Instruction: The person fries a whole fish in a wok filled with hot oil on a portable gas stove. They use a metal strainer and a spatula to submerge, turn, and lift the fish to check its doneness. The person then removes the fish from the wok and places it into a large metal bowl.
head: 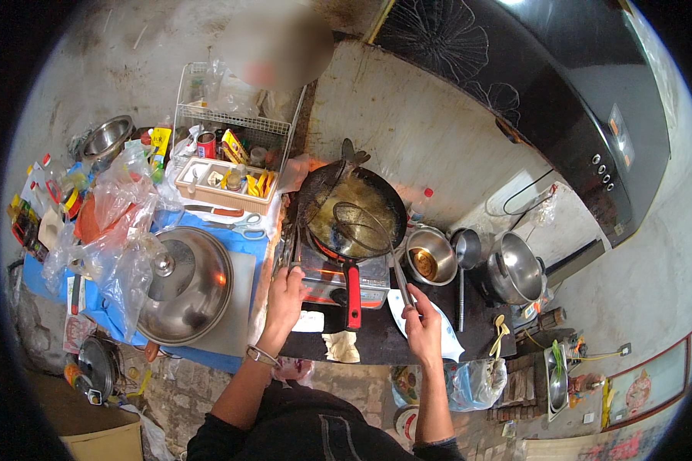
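A black wok (401, 199) with a red handle (352, 294) stands on a portable stove (369, 279) and holds bubbling yellowish oil. A fish tail (353, 154) sticks up over its far rim; the dark body seems to lie along the left side. My right hand (423, 325) grips the handle of a wire-mesh skimmer (360, 226), whose round head is over the oil. In my left hand (286, 297) is the thin handle of a metal utensil (294, 248), angled towards the wok's left side. Its far end is hard to make out.
Right of the wok are a steel pot (438, 248), a ladle (465, 250) and a larger pot (519, 268). A white plate (450, 340) lies under my right hand. On the left are a domed lid (190, 288), scissors (248, 226), a knife (213, 210) and a seasoning box (225, 193).
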Available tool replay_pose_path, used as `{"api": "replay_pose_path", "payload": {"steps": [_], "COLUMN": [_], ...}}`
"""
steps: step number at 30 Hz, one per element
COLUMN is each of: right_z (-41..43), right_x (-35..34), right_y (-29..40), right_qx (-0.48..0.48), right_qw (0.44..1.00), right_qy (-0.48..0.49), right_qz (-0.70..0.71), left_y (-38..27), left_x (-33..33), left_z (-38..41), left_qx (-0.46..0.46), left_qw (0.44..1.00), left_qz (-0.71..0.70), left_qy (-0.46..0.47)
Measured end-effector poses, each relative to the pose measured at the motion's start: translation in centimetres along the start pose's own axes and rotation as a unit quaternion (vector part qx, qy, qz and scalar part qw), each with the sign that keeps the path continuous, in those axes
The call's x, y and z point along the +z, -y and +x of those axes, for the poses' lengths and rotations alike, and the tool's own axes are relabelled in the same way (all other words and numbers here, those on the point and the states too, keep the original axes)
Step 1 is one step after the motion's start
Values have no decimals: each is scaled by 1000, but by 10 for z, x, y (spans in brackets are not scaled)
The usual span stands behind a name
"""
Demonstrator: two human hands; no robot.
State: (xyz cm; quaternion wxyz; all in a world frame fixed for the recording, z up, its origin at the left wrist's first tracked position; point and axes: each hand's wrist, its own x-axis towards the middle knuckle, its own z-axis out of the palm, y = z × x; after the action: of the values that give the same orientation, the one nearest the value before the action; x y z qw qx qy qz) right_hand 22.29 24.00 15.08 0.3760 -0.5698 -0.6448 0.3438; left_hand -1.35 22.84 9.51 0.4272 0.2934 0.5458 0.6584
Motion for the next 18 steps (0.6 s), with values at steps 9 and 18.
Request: {"api": "replay_pose_path", "payload": {"steps": [9,18], "right_z": [6,7], "right_x": [2,13], "right_y": [9,6], "right_qx": [-3,-64], "right_qw": [999,994], "right_qy": [29,29], "right_qz": [-46,-85], "left_y": [4,7], "left_x": [-5,-7], "left_z": [1,3], "left_qx": [9,-2], "left_qw": [1000,1000], "left_qz": [11,12], "left_qy": [13,7]}}
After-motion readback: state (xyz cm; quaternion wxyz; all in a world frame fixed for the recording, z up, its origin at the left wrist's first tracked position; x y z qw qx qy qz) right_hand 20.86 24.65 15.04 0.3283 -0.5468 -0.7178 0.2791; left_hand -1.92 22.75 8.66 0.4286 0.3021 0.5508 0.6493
